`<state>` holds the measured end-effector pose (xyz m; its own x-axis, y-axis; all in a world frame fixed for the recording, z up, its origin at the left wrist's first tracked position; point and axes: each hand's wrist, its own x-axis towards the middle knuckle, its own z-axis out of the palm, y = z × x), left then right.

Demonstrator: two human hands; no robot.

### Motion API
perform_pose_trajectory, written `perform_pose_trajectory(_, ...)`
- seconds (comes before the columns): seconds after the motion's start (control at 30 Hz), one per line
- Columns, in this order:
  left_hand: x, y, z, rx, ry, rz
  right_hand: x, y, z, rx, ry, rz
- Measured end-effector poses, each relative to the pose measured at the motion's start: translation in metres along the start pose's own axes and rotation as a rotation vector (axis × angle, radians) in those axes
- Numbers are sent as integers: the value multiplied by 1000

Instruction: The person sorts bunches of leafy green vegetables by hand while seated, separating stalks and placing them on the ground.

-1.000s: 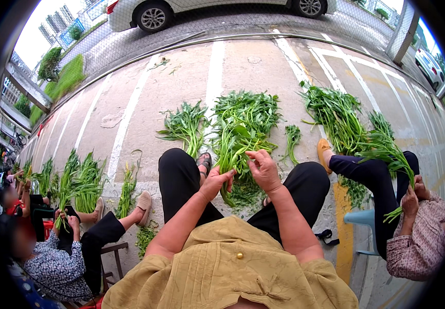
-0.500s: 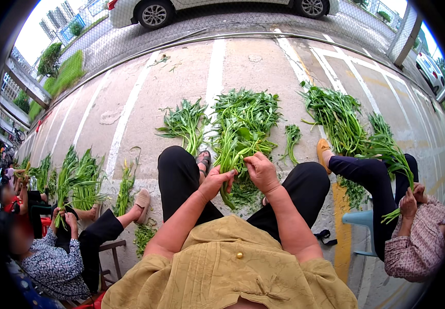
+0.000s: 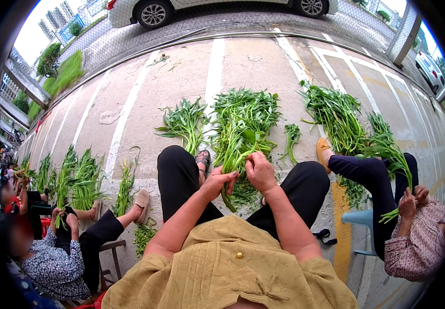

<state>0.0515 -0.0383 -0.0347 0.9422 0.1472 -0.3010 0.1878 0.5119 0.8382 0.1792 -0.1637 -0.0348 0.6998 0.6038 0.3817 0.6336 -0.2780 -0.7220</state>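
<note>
My left hand (image 3: 215, 185) is closed around the lower stems of a bunch of leafy greens that look like water spinach (image 3: 230, 162), held between my knees. Stem ends stick out below that fist. Just to the right, my right hand (image 3: 261, 173) pinches at the side of the same bunch with thumb and fingers; its fingertips partly hide what they grip. Beyond both hands lies a large pile of the same greens (image 3: 245, 108) on the ground. A smaller heap (image 3: 185, 121) rests to its left, and a thin bunch (image 3: 292, 136) to its right. Green trimmings (image 3: 245, 193) lie beneath my hands.
A co-worker at right (image 3: 418, 237) holds greens near another big pile (image 3: 335, 113) and a blue stool (image 3: 359, 219). People at left (image 3: 47, 268) handle greens beside more bunches (image 3: 86, 180). A wire fence and a parked car (image 3: 222, 4) are ahead.
My right hand has shifted very slightly beside the bunch, and the stems in my left hand tilt a little differently. At left, a co-worker's hands and greens moved a little.
</note>
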Motion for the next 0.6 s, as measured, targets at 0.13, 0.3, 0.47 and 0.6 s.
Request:
perform_pose_trajectory(0.13,-5,4,-2,-131,-23,24,13,47,-4,127,149,220)
perform_pose_trajectory(0.3,-5,8,-5,-150,16,62,10,53,-14,267,87,161)
perform_pose_trajectory(0.47,-5,3,-4,-62,70,60,4,14,-9,294,7,22)
perform_pose_trajectory(0.6,-6,1,-5,14,79,66,2,-6,-12,191,-10,-80)
